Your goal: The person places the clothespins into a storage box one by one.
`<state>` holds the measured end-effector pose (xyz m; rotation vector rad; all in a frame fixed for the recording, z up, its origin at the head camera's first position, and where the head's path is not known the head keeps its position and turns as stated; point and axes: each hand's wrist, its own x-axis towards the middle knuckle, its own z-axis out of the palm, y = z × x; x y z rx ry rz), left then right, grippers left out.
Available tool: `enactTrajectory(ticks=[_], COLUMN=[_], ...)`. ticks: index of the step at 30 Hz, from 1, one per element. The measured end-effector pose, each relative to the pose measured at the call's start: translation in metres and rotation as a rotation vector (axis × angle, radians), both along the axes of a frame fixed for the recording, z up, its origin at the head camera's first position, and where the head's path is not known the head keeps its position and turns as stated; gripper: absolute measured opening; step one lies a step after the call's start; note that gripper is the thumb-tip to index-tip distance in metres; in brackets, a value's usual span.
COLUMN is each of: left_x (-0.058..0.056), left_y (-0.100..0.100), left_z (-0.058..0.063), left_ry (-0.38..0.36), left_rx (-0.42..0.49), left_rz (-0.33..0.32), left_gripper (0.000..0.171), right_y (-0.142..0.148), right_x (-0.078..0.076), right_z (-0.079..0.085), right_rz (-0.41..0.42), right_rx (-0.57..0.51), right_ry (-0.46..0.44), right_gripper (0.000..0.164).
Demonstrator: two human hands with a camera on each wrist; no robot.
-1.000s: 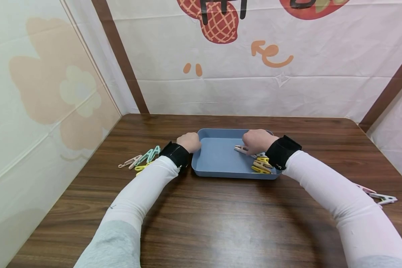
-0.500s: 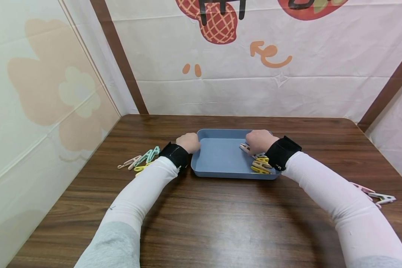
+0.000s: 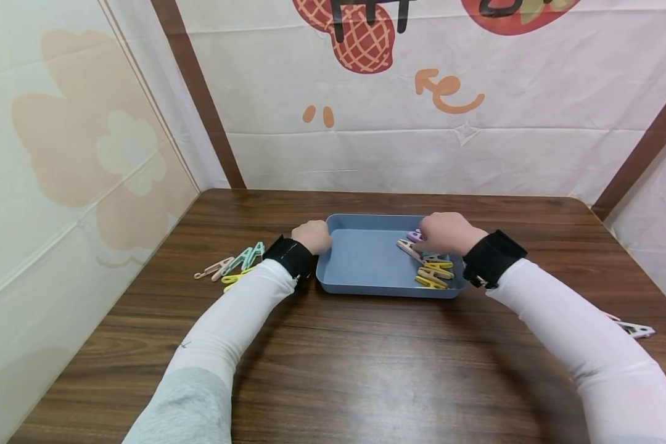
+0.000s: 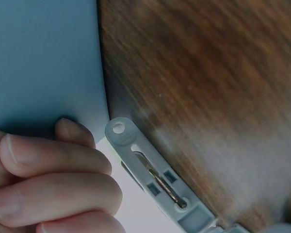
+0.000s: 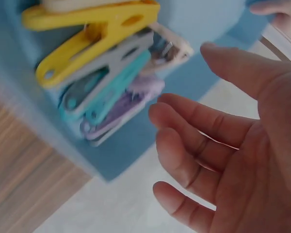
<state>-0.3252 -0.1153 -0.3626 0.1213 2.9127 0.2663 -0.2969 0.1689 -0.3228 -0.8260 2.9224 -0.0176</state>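
A blue tray stands on the table. My left hand grips its left rim, and the fingers look curled in the left wrist view. Close beside them a pale grey clothespin shows; what bears it I cannot tell. Over the tray's right side, my right hand holds nothing, its thumb apart from the loosely bent fingers. Clothespins lie in a row below it: yellow, teal and purple among them. A beige clothespin lies near its thumb.
Mint clothespins, a pinkish one and yellow ones lie on the wooden table to the left. At the right, a white clothespin shows past my sleeve. A printed cloth hangs behind the table.
My right hand has let go of the beige clothespin and moved right; more of that clothespin and a purple one now show. My left hand stays at the tray's rim.
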Motion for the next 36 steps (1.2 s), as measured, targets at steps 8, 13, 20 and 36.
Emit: enactTrajectory(ticks=[8,13,20,36], left_x=[-0.004,-0.005,-0.008,-0.006], left_y=[-0.003,-0.004,-0.005,-0.005], left_z=[-0.004,-0.004,-0.007,-0.004], left_ry=[0.003,-0.006,-0.026,-0.017], left_rx=[0.000,-0.001,0.001,0.004], left_rz=[0.000,0.000,-0.005,-0.010], left_gripper=[0.029,0.026,0.028,0.027], right_y=[0.045,0.078,0.121,0.208], right_x=[0.023,0.036,0.054,0.090], right_z=[0.024,0.031,0.036,0.020], right_rz=[-0.026,-0.082,-0.153,-0.276], right_rx=[-0.116,-0.110,-0.101,-0.080], right_ry=[0.059,0.046,0.004,-0.118], right_gripper=[0.022,0.023,0.027,0.025])
